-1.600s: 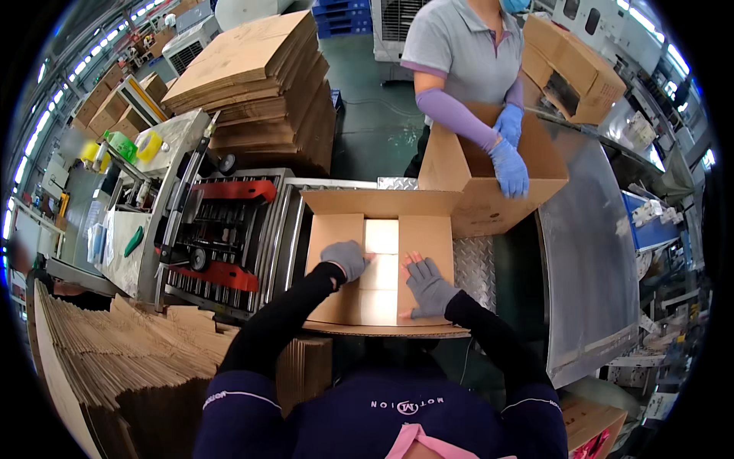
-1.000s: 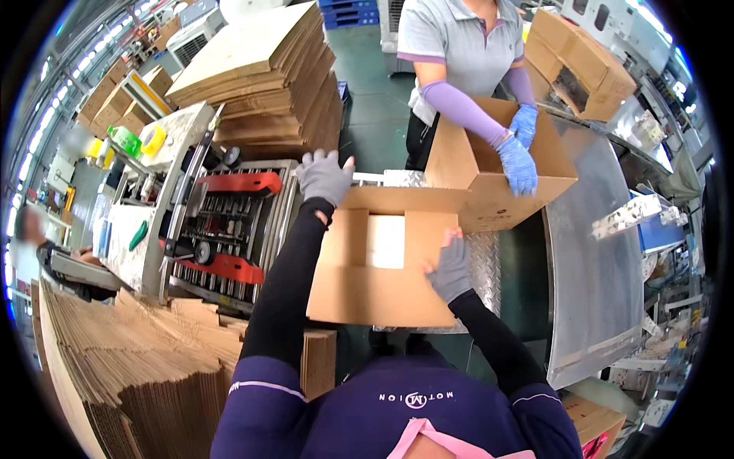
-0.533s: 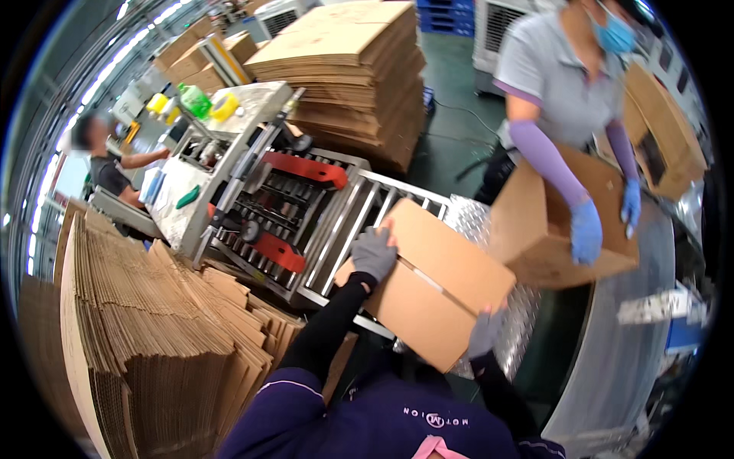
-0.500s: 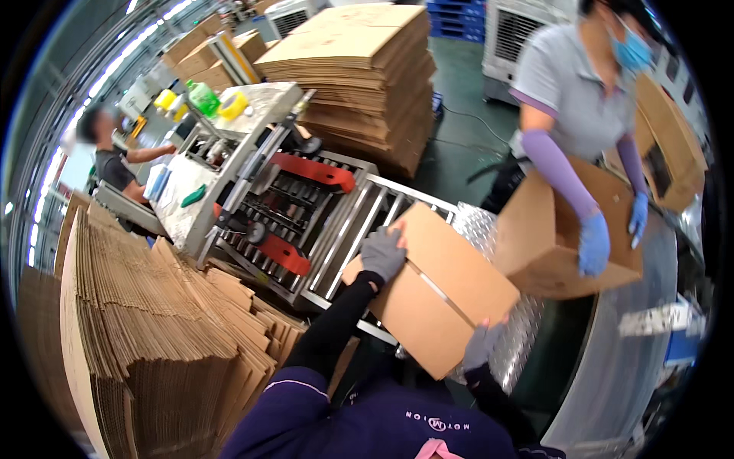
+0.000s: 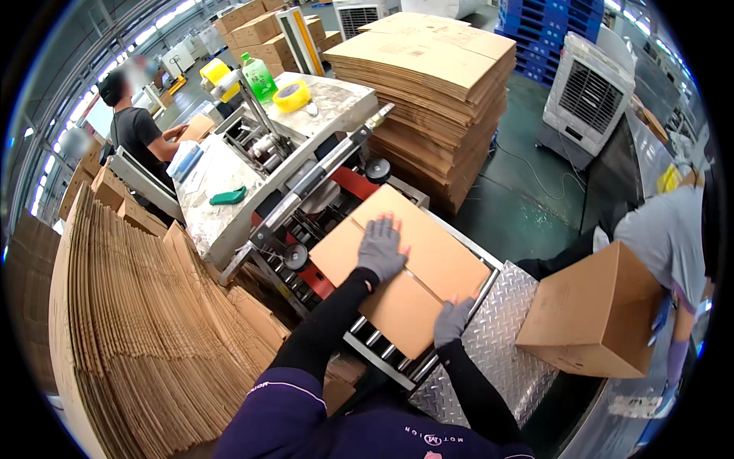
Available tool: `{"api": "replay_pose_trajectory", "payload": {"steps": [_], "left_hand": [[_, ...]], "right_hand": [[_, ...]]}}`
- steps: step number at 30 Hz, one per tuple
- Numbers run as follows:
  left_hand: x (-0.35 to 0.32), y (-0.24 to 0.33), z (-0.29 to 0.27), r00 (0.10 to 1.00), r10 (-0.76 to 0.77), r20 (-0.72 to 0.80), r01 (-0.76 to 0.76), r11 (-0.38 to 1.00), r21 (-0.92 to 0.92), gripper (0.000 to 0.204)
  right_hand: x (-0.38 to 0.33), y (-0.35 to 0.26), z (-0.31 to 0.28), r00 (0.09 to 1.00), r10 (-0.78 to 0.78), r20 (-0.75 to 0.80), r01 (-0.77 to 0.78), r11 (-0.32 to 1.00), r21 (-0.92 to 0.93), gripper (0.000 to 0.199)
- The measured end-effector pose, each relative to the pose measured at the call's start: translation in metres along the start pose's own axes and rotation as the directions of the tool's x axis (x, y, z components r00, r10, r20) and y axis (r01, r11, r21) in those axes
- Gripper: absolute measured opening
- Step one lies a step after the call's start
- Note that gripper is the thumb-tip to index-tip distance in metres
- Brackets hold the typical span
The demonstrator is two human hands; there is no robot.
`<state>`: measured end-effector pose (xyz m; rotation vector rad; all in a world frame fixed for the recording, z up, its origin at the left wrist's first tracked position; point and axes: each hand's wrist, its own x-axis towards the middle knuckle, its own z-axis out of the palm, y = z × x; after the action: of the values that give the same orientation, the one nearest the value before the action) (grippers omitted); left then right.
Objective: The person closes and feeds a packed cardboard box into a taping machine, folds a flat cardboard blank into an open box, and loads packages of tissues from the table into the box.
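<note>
A cardboard box (image 5: pixel 424 252) with its top flaps folded down lies on the roller conveyor, its far left end at the taping machine (image 5: pixel 306 183). A narrow gap runs between the flaps. On top of it, my left hand (image 5: pixel 382 249) in a grey fingertip-less glove lies flat across the seam, fingers apart. My right hand (image 5: pixel 453 320), gloved alike, rests at the near right edge, fingers stretched over the top. Red side guides (image 5: pixel 355 183) of the machine show beside the box, partly covered by it.
A diamond-plate metal sheet (image 5: pixel 497 336) adjoins the conveyor rollers (image 5: pixel 375 336). To the right, a co-worker (image 5: pixel 665 229) bends beside an open carton (image 5: pixel 581 306). Flat cardboard stacks stand left (image 5: pixel 145 306) and behind (image 5: pixel 428 99). Yellow tape (image 5: pixel 292 97) and a green bottle (image 5: pixel 258 76) sit on the machine.
Both my hands have moved the box left onto the rollers, up to the machine. My view has turned right, and the co-worker has bent lower, farther right, with the open carton.
</note>
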<state>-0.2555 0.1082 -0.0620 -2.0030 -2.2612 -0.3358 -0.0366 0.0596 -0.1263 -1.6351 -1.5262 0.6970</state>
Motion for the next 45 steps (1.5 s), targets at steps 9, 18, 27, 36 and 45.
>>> {"api": "replay_pose_trajectory", "payload": {"steps": [9, 18, 27, 36, 45], "left_hand": [[0.041, -0.094, 0.003, 0.981, -0.147, -0.129, 0.151, 0.988, 0.018, 0.072], [0.004, 0.028, 0.008, 0.942, 0.003, -0.336, -0.141, 0.911, -0.388, 0.060], [-0.206, 0.139, -0.061, 0.964, -0.061, -0.258, -0.016, 0.957, -0.288, 0.076], [-0.318, 0.200, -0.411, 0.712, 0.247, -0.657, 0.166, 0.851, 0.499, 0.063], [-0.323, 0.107, -0.499, 0.941, 0.036, -0.336, 0.175, 0.800, 0.574, 0.038]], "right_hand": [[0.037, -0.069, 0.099, 0.997, -0.077, -0.025, 0.078, 0.997, 0.028, 0.069], [0.076, -0.033, 0.093, 0.540, -0.155, 0.827, -0.604, 0.614, 0.509, 0.040], [-0.107, 0.337, -0.150, -0.246, -0.041, 0.968, 0.916, 0.317, 0.246, 0.021], [-0.230, 0.426, -0.322, -0.051, 0.369, 0.928, 0.650, 0.717, -0.250, 0.041], [-0.255, 0.342, -0.347, 0.058, 0.241, 0.969, 0.648, 0.729, -0.220, 0.054]]}}
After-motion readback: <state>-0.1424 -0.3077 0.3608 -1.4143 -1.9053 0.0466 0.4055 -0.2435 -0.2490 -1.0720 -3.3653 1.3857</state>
